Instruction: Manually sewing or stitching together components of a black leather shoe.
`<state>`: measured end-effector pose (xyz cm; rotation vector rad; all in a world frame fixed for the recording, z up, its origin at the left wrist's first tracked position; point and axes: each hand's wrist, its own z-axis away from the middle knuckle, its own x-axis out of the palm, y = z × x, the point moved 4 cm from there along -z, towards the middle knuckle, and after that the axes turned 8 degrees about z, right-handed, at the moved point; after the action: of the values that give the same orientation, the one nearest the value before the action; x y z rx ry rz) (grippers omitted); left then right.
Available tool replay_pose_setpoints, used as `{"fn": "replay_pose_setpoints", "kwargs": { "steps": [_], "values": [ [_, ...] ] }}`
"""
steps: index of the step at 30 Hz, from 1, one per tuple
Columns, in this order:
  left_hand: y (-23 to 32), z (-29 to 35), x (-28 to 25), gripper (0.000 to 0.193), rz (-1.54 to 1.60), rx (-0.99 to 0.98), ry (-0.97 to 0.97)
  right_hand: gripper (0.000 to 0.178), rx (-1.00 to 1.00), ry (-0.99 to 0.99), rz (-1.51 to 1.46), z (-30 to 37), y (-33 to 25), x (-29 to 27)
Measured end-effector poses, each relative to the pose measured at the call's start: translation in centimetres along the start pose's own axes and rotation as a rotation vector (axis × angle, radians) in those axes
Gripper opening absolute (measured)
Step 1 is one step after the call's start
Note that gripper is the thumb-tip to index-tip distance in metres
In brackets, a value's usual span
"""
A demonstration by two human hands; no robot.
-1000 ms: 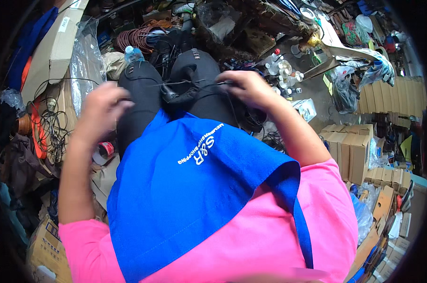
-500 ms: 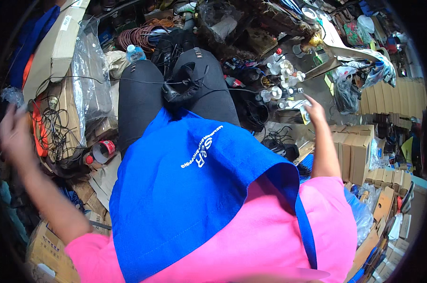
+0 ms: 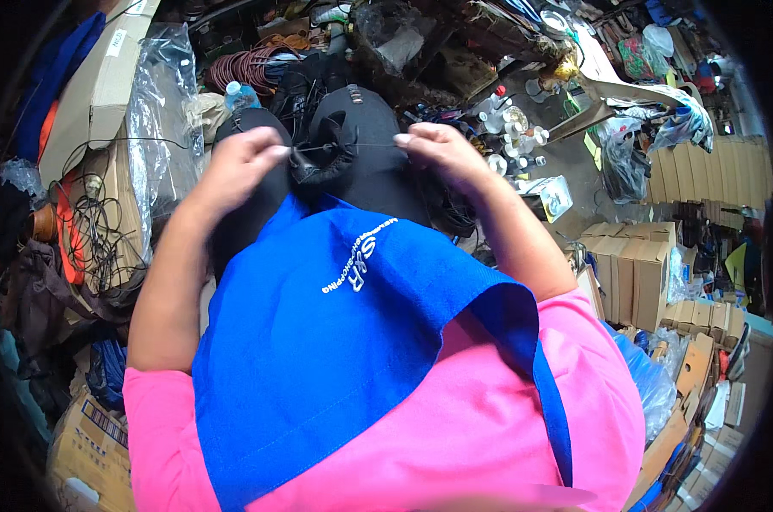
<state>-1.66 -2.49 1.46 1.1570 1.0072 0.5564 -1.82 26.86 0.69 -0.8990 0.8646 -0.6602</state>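
A black shoe [image 3: 325, 162] is held between my knees, its opening facing up. Thin dark thread [image 3: 373, 145] runs out of it to both sides. At the left of the shoe, my left hand [image 3: 248, 162] is closed, thumb and fingers pinched on the thread. My right hand [image 3: 442, 149], on the shoe's other side, pinches the other length of thread. The thread's far ends are too fine to follow. A blue apron [image 3: 335, 341] covers my front and reaches close to the shoe.
Left are a long cardboard box [image 3: 105, 94], clear plastic sheeting [image 3: 163, 111] and tangled black cord [image 3: 100, 226]. A water bottle [image 3: 241, 96] stands beyond my left knee. Small bottles [image 3: 514, 128] cluster at right, near a clear-wrapped packet [image 3: 554, 198] and stacked cartons [image 3: 630, 273].
Both hands have come inward from far out at the left and right to close beside the shoe. The shoe stays between my knees.
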Motion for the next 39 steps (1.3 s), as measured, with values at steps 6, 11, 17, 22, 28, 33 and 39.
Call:
{"fn": "replay_pose_setpoints", "kwargs": {
  "steps": [6,11,17,22,28,33,39],
  "values": [
    [-5.3,6.4,-8.9,0.016,0.124,-0.275,0.277,0.024,0.223,0.101,-0.096,2.5,6.3,-5.7],
    [-1.6,3.6,-7.7,0.031,-0.226,-0.044,0.557,0.031,0.08,0.204,0.368,1.1,4.0,-5.8],
    [4.3,-4.5,2.1,0.029,-0.124,0.131,0.029,0.013,-0.313,0.091,0.38,-2.2,-3.5,-1.1],
    [3.5,-7.1,3.3,0.025,-0.158,0.115,-0.119,0.013,-0.448,0.075,0.514,-3.6,-4.7,-0.2],
    [2.0,-7.7,3.7,0.022,0.039,-0.071,-0.242,0.014,-0.475,0.026,0.492,-3.9,-4.1,-0.2],
    [1.3,-7.7,4.2,0.02,0.35,-0.156,-0.264,0.01,-0.455,-0.029,0.424,-3.8,-3.5,0.8],
    [0.6,-7.3,4.4,0.028,0.443,-0.196,-0.318,0.015,-0.417,0.099,0.35,-2.1,-2.5,2.0]
  ]
}}
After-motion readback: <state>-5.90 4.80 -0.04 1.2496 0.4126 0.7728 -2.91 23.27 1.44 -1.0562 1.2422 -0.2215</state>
